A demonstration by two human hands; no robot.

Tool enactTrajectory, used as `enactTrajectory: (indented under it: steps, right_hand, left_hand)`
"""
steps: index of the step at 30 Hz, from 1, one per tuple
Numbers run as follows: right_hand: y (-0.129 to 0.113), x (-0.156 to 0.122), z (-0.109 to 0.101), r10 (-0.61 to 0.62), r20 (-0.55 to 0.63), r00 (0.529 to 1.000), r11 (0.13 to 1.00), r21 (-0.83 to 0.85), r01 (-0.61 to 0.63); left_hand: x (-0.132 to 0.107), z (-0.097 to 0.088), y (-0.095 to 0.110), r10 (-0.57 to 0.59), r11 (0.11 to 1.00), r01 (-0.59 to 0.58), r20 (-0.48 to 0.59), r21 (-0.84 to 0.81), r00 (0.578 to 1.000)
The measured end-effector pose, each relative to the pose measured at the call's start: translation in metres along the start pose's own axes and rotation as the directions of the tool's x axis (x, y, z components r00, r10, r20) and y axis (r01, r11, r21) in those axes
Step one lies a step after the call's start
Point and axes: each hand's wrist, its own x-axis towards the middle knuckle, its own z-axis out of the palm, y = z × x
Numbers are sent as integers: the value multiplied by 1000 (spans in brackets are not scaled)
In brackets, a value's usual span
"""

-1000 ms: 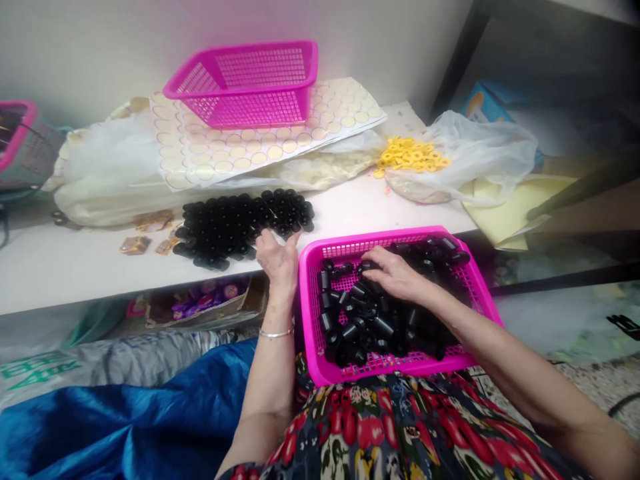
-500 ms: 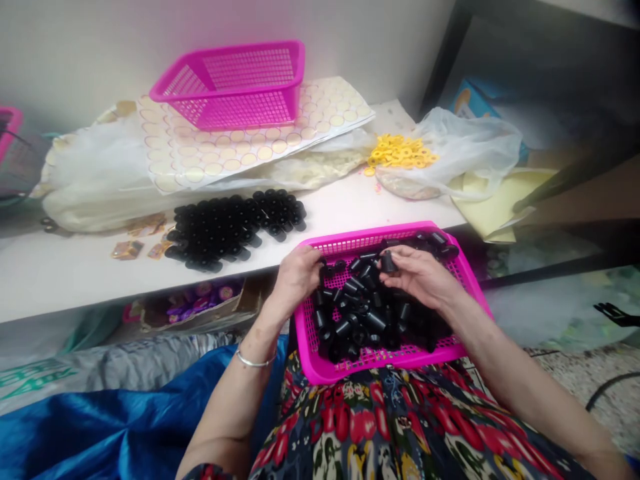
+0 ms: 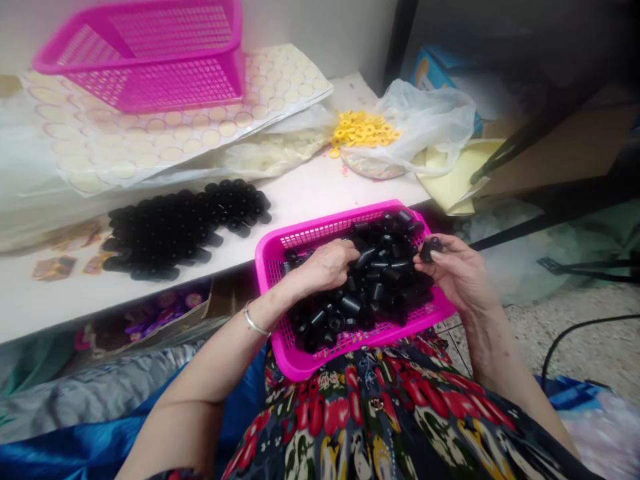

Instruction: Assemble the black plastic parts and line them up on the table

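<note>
A pink mesh basket (image 3: 280,347) rests on my lap, filled with several loose black cylinders (image 3: 370,293). My left hand (image 3: 327,265) reaches into the basket with fingers curled down among the cylinders; whether it holds one is hidden. At the basket's right rim my right hand (image 3: 457,270) pinches one black cylinder (image 3: 430,248) between thumb and fingers. On the white table (image 3: 310,193) beyond, several black cylinders (image 3: 180,227) stand packed together in a block.
A second pink basket (image 3: 145,57) sits on sheets of round stickers (image 3: 165,137) at the back. Yellow rings (image 3: 364,130) lie beside a clear plastic bag (image 3: 425,123). Yellow paper (image 3: 450,180) hangs off the table's right corner. A cable (image 3: 575,330) crosses the floor at right.
My left hand has gone from the table's edge into the basket. My right hand lifted one cylinder and carried it to the basket's right rim. The view shifted right and down.
</note>
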Motion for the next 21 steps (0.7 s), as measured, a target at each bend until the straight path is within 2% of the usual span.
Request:
enactTrajectory:
  steps: [3,5,8,10,12,15,17,18,19,21]
  right_hand:
    - [2,1,-8,-10,-47,999,1000,11,11]
    - [4,-1,-9,-12,-47,999,1000,-4,12]
    - [6,-4,-3,-10,-40,999,999,-33,9]
    - [8,-6,2,-4,-33,999,999,-52,2]
    - [10,-8,6,1,6,1000,997,-83,-1]
    - [14,-9,11,-26,132,991,977,-207,53]
    - [15,-8,15,-83,236,968,931,-329,160]
    - [15,-8,18,-120,295,948,891,-390,234]
    - [15,-8,22,-160,354,922,837,-446,316]
    - [12,-8,31,-222,460,860,712,-526,465]
  left_hand:
    - [18,5,6,-45,995,43,21,92,999]
    - [27,11,13,-159,971,152,22,186,987]
    - [33,20,26,-320,894,306,-10,328,947]
    - [32,23,28,-364,859,347,-28,375,931]
    - [28,23,23,-362,868,352,-39,350,931]
    - [19,18,11,-343,930,350,-78,113,936]
    - [10,11,6,-375,907,352,-63,-232,925]
    - [6,7,6,-389,834,341,-24,-434,921]
    - [1,4,7,-388,723,318,20,-614,921]
    - [-7,-3,14,-343,482,239,70,-843,937]
